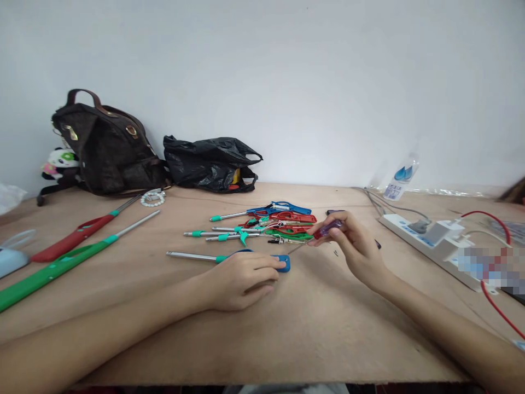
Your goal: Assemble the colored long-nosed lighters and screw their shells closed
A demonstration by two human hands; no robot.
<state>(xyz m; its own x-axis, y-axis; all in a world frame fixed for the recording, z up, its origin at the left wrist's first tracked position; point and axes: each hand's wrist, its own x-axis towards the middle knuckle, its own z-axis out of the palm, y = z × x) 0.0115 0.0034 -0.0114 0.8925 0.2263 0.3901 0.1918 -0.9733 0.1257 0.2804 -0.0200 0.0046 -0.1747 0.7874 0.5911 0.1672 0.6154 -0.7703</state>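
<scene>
A blue long-nosed lighter [284, 264] lies flat on the table, its metal tube pointing left. My left hand [246, 279] is closed over its handle, pressing it down and hiding much of it. In my right hand [356, 246] is a screwdriver [328, 230] with a clear purple-red handle, gripped between thumb and fingers. Its thin shaft slants down to the left, the tip close to the handle's right end; I cannot tell whether it touches. Just beyond lie several opened lighters [283, 218] in blue, red and green, with loose inner parts showing.
At left lie a red lighter [77, 238] and a green lighter [61, 269]. A dark backpack [110, 148], a black plastic bag [205, 164] and a bead bracelet [152, 198] are at the back. To the right are a power strip [430, 249] with cables and a plastic bottle [402, 178].
</scene>
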